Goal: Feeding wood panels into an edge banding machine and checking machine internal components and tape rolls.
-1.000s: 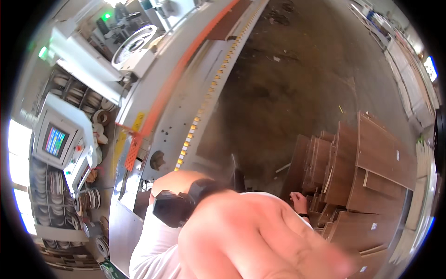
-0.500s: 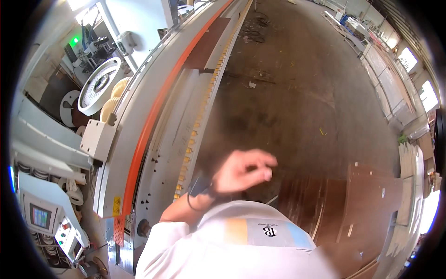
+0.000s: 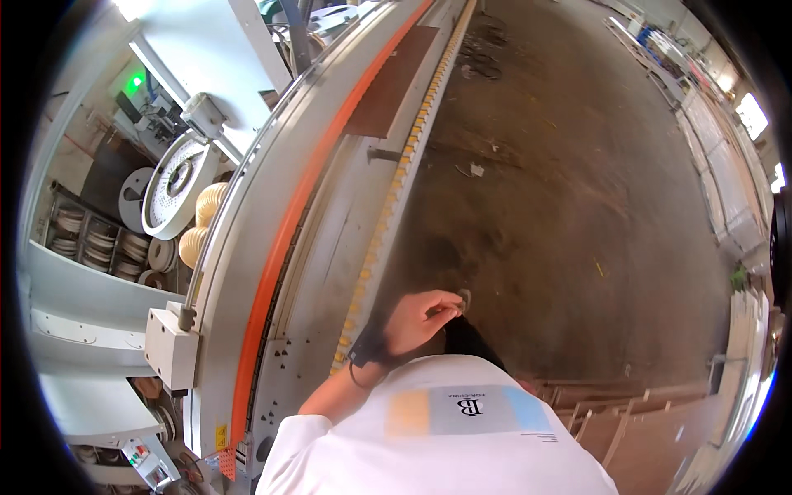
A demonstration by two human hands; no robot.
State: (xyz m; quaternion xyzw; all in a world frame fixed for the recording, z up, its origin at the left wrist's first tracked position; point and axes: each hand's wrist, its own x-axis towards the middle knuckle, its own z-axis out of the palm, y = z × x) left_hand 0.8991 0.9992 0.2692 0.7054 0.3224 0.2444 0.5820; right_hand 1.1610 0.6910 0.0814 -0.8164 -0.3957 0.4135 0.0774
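Note:
My left hand (image 3: 421,320) is held in front of my white shirt (image 3: 495,445), a dark band round its wrist. Its fingers are curled and the thumb meets the forefinger; I make out nothing held in them. Just past the fingertips shows a small greyish shape (image 3: 465,300), perhaps the tip of a shoe beyond my dark trouser leg (image 3: 470,340). Nearest on the left runs a long machine with an orange strip (image 3: 285,235) and a row of yellowish rollers (image 3: 382,224) along its edge. My right hand is out of sight.
A brown panel (image 3: 396,87) lies farther up the machine. Reels (image 3: 177,186) and a control box (image 3: 150,464) stand at the left. Brown boards (image 3: 652,437) lie at the lower right, and wrapped stacks (image 3: 718,186) line the right side. Scraps litter the concrete floor (image 3: 544,231).
My left hand has closed from loosely parted fingers to thumb against forefinger. The view has shifted, so the control panel and the boards sit lower, and a dark trouser leg now shows.

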